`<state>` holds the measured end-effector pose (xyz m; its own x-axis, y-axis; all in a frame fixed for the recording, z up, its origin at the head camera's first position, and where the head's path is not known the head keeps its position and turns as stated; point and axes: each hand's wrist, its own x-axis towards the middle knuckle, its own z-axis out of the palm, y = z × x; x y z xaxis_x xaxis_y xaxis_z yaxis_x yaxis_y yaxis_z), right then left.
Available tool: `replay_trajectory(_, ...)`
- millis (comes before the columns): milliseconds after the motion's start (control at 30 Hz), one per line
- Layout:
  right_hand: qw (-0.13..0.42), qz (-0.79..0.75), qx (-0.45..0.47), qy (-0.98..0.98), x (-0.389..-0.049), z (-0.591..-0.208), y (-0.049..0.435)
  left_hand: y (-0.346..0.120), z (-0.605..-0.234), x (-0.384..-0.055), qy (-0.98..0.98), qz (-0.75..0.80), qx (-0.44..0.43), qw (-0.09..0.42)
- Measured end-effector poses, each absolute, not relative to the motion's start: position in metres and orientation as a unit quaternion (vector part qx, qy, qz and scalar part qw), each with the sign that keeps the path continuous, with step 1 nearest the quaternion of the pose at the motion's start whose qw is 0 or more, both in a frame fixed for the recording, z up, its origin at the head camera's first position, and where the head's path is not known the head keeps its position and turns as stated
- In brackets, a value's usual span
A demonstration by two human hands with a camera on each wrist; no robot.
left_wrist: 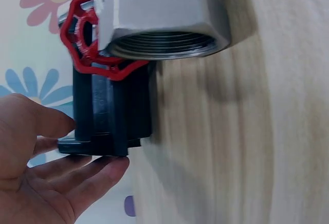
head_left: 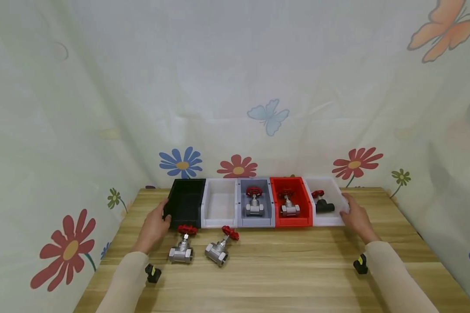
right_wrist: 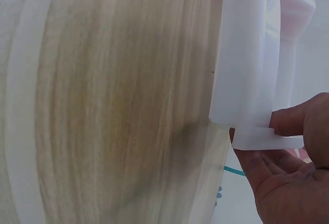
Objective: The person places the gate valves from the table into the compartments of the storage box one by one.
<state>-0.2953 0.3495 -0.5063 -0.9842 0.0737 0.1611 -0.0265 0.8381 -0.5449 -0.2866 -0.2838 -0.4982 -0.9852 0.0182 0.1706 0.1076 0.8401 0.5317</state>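
My left hand [head_left: 154,224] is at the left end of a row of storage bins, pinching the side wall of the black bin [head_left: 186,204] between thumb and fingers. At the other end, the right hand [head_left: 356,217] grips the outer wall of the translucent white bin [right_wrist: 239,59], thumb inside and fingers outside. That bin contains a black valve [head_left: 324,206] with a red handwheel. Two steel gate valves with red handwheels lie on the table: one [head_left: 181,252] just in front of the black bin, another [head_left: 218,251] to its right.
Between the held bins stand a white bin [head_left: 220,222], a grey-blue bin [head_left: 256,222] and a red bin [head_left: 293,221]. One steel valve [head_left: 254,206] sits in the grey-blue bin, another [head_left: 290,208] in the red one. A flowered curtain [head_left: 235,87] hangs behind the wooden table [head_left: 274,269].
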Motion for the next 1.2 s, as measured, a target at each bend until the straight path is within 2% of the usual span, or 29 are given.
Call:
replay_trajectory(233, 0.094, 0.296, -0.014, -0.95, -0.294, -0.508, 0.348, -0.284, -0.49, -0.281, -0.951, -0.288, -0.036, 0.104)
replay_trajectory(400, 0.09, 0.299, -0.011, -0.95, -0.292, -0.509, 0.348, -0.279, -0.483, -0.274, -0.947, -0.278, -0.053, 0.151)
replay_trajectory(733, 0.086, 0.307, -0.015, -0.948, -0.292, -0.508, 0.349, -0.245, -0.447, -0.249, -0.945, -0.25, -0.103, 0.184)
replay_trajectory(1200, 0.094, 0.306, -0.018, -0.947, -0.294, -0.512, 0.35, -0.211, -0.431, -0.224, -0.958, -0.179, -0.158, 0.16)
